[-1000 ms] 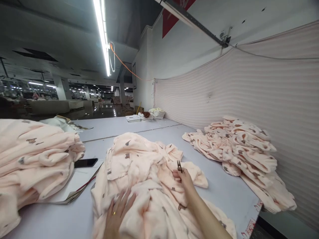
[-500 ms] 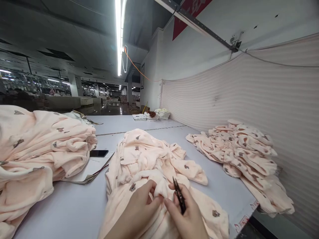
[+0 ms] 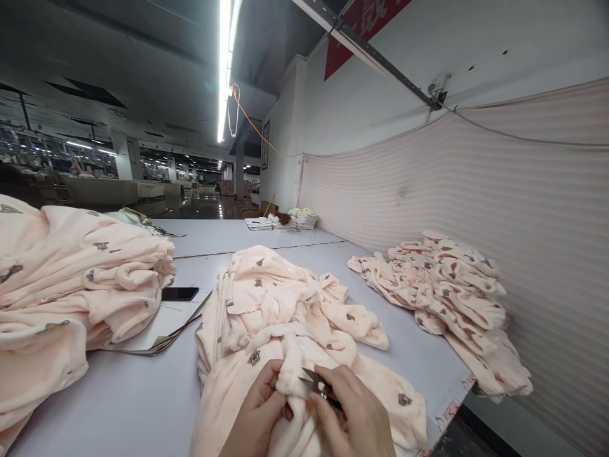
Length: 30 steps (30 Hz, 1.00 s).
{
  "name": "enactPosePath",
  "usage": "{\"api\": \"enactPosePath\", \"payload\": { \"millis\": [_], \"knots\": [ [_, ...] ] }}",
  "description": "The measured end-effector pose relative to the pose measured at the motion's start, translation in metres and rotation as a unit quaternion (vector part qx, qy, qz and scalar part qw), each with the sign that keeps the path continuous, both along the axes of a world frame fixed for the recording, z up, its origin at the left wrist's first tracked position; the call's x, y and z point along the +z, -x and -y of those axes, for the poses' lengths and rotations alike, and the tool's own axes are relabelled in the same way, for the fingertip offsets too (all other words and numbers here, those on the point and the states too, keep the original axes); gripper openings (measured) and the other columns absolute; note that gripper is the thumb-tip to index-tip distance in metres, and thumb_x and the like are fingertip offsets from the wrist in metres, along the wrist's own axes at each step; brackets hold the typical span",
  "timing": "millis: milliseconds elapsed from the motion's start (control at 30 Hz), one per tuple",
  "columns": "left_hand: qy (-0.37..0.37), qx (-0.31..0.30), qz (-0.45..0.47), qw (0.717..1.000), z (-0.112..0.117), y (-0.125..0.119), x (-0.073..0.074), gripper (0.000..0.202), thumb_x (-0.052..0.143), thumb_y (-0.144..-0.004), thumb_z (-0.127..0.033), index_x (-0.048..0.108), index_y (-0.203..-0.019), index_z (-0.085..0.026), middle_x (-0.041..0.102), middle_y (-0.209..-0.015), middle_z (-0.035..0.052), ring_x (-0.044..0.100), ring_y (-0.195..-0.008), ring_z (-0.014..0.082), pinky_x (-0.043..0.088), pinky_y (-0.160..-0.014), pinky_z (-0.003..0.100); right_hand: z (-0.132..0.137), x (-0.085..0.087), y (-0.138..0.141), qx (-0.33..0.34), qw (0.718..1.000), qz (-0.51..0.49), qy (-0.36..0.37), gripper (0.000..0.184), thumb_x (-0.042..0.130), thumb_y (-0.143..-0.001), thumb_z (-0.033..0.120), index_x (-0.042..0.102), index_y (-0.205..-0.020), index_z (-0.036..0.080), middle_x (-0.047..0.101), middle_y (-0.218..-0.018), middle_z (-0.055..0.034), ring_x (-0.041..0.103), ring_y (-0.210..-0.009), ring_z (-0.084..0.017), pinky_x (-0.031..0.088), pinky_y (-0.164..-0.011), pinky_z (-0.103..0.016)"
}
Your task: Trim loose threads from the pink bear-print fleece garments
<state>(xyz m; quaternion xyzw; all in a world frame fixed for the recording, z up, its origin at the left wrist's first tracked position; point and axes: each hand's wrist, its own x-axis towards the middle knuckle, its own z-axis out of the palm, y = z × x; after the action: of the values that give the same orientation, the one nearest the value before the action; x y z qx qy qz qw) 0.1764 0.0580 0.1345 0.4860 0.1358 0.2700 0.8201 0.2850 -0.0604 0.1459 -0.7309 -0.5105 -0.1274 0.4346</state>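
A pale pink fleece garment [image 3: 271, 295] with small brown animal prints lies in front of me on top of a stack of similar ones. My left hand [image 3: 259, 406] pinches a gathered edge of it between thumb and fingers. In my right hand [image 3: 354, 412] is a pair of small dark thread snips [image 3: 314, 381]. Their blades are apart and point left, close beside the bunched fabric. A fine thread seems to hang just below the pinched edge. The snips' handles are mostly hidden by my fingers.
Pink garment piles lie to the left [image 3: 109, 279] and right [image 3: 438, 292] on the pale table [image 3: 128, 400]. A black phone [image 3: 179, 294] rests on papers [image 3: 157, 327]. Folded stacks [image 3: 304, 219] stand at the far end. A striped cloth [image 3: 451, 171] hangs along the right wall.
The snips have turned from pointing up to pointing left, and their blades have opened beside the fabric. Both hands have moved slightly down. The view has shifted a little to the right.
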Motion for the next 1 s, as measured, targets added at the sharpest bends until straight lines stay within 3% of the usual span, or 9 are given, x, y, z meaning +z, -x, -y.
{"api": "enactPosePath", "payload": {
  "millis": [167,300,467,567,633,700,767,867,1000],
  "knots": [
    [-0.051,0.016,-0.024,0.998,0.002,0.000,0.003,0.020,0.068,-0.075,-0.035,0.063,-0.088,-0.020,0.059,-0.082,-0.0010,0.047,-0.072,0.0125,0.041,-0.061,0.021,-0.006,0.007,0.003,0.009,0.993,0.104,0.060,0.019,0.055,-0.086,0.029,0.064,-0.102,0.028,0.070,-0.083,-0.0026,0.065,-0.072,-0.022,0.046,-0.060,-0.028],
    [-0.075,0.013,-0.031,0.997,-0.001,0.003,0.002,0.018,0.063,-0.079,-0.036,0.062,-0.087,-0.020,0.058,-0.076,-0.0015,0.047,-0.070,0.0128,0.041,-0.061,0.022,-0.008,0.008,0.004,-0.025,0.998,0.057,0.021,0.018,0.050,-0.089,0.033,0.067,-0.093,0.029,0.069,-0.077,-0.0028,0.065,-0.070,-0.022,0.045,-0.058,-0.028],
    [-0.094,0.025,-0.040,0.994,0.000,0.001,-0.004,0.019,0.063,-0.078,-0.034,0.062,-0.090,-0.020,0.059,-0.077,-0.0011,0.047,-0.064,0.0114,0.042,-0.059,0.021,-0.006,0.006,0.007,-0.003,0.999,0.028,0.024,0.017,0.052,-0.086,0.038,0.065,-0.096,0.032,0.067,-0.077,-0.0017,0.065,-0.069,-0.021,0.045,-0.056,-0.027],
    [-0.136,0.096,-0.058,0.984,0.002,0.001,-0.005,0.023,0.060,-0.079,-0.035,0.059,-0.097,-0.021,0.059,-0.073,-0.0015,0.050,-0.062,0.0126,0.042,-0.058,0.022,-0.007,0.001,0.009,-0.030,0.999,0.006,0.027,0.016,0.057,-0.081,0.037,0.062,-0.094,0.030,0.067,-0.079,-0.0012,0.065,-0.069,-0.021,0.046,-0.057,-0.027],
    [-0.183,0.176,-0.075,0.964,0.000,0.004,-0.002,0.030,0.058,-0.078,-0.035,0.057,-0.106,-0.023,0.061,-0.079,-0.0003,0.054,-0.070,0.0154,0.044,-0.063,0.023,-0.009,-0.002,0.007,-0.052,0.998,0.009,0.037,0.010,0.056,-0.077,0.028,0.061,-0.086,0.028,0.067,-0.075,0.0005,0.064,-0.065,-0.020,0.044,-0.056,-0.026],
    [-0.214,0.198,-0.104,0.951,-0.005,0.010,0.006,0.035,0.058,-0.076,-0.030,0.058,-0.111,-0.023,0.062,-0.087,0.0011,0.056,-0.084,0.0187,0.044,-0.069,0.024,-0.014,-0.002,0.003,-0.068,0.996,0.015,0.047,0.014,0.051,-0.074,0.017,0.059,-0.079,0.027,0.066,-0.070,0.0020,0.062,-0.062,-0.018,0.041,-0.054,-0.025],
    [-0.183,0.140,-0.128,0.965,-0.011,0.015,0.014,0.027,0.057,-0.074,-0.028,0.066,-0.098,-0.021,0.065,-0.086,0.0016,0.057,-0.091,0.0209,0.045,-0.072,0.025,-0.021,0.000,-0.003,-0.083,0.995,0.011,0.045,0.015,0.049,-0.073,0.015,0.057,-0.079,0.025,0.067,-0.072,0.0012,0.062,-0.063,-0.018,0.041,-0.056,-0.024],
    [-0.042,0.028,-0.094,0.994,-0.018,0.020,0.021,0.017,0.057,-0.074,-0.029,0.069,-0.078,-0.018,0.069,-0.084,0.0029,0.058,-0.093,0.0226,0.047,-0.079,0.029,-0.030,0.008,-0.009,-0.094,0.995,-0.006,0.046,0.013,0.048,-0.075,0.016,0.056,-0.081,0.024,0.067,-0.075,0.0004,0.063,-0.065,-0.018,0.042,-0.057,-0.025],
    [0.077,-0.038,0.022,0.996,-0.021,0.020,0.018,0.025,0.053,-0.081,-0.027,0.070,-0.097,-0.017,0.070,-0.105,0.0061,0.058,-0.105,0.0238,0.045,-0.092,0.035,-0.024,0.015,-0.005,-0.033,0.995,-0.044,0.085,0.010,0.054,-0.078,0.020,0.059,-0.084,0.026,0.068,-0.078,0.0021,0.064,-0.069,-0.018,0.045,-0.060,-0.024]
  ]
}}
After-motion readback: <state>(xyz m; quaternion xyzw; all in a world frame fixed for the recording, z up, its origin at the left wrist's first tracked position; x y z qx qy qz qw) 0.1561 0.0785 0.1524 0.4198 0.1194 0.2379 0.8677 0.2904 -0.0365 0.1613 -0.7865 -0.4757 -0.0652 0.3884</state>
